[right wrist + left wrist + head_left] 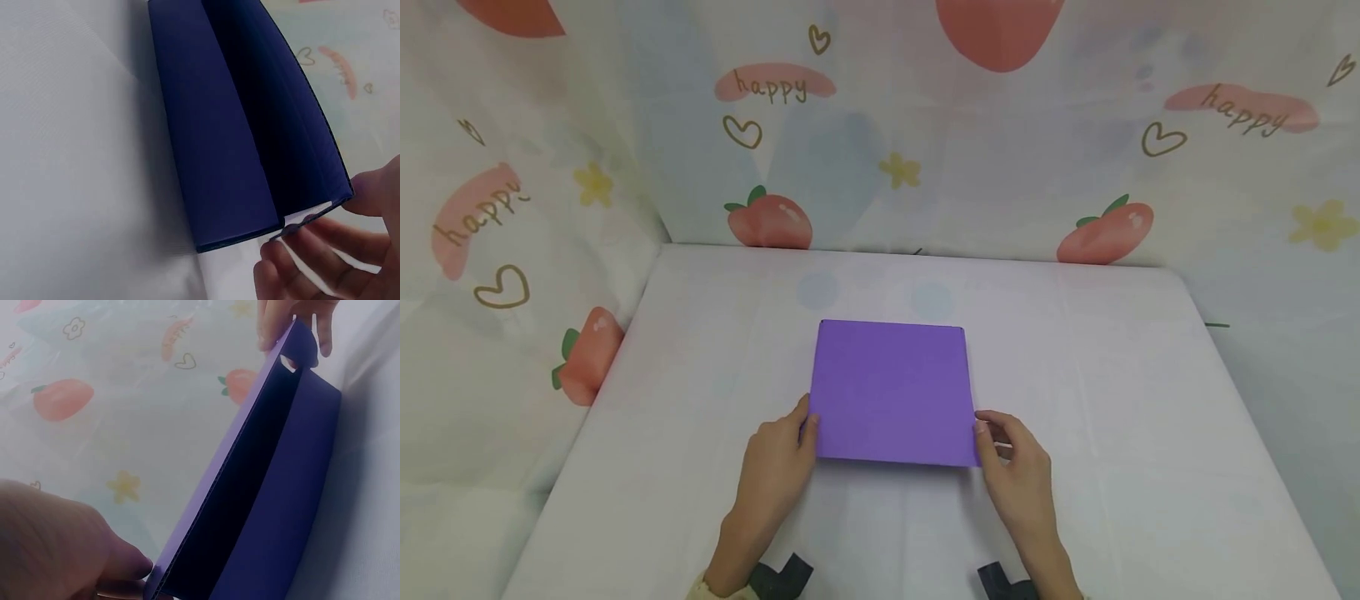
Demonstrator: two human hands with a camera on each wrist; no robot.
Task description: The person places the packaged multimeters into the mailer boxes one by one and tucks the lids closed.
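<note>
On the middle of the white cloth-covered table point(1150, 433) lies a folded sheet of purple paper point(891, 392), roughly square from the head view, its far edge flat on the cloth and its near edge raised a little. We hold it at the two near corners. Our left hand point(778, 467) takes the near left corner, thumb on top of the sheet and fingers apparently tucked beneath, so it is pinching the paper. Our right hand point(1018, 471) does the same at the near right corner, thumb and fingertips closed on the edge. From the left wrist view the purple sheet point(262, 487) shows as two layers gaping apart, a dark hollow between the upper flap and the lower one, with our right hand point(294, 319) pinching the far end of that opening. The right wrist view confirms it: the layers point(250, 125) spread like a shallow pocket, and the fingertips point(294, 234) nip the corner where a sliver of white underside shows. Judgement: gripping both corners at once keeps the near edges aligned and lets the upper flap lift evenly, which would explain the symmetric hold. Behind and to both sides hangs a pale curtain printed with strawberries, hearts, yellow flowers and the word "happy" point(880, 125). Black wrist straps point(782, 575) show at the near edge of the head view.
</note>
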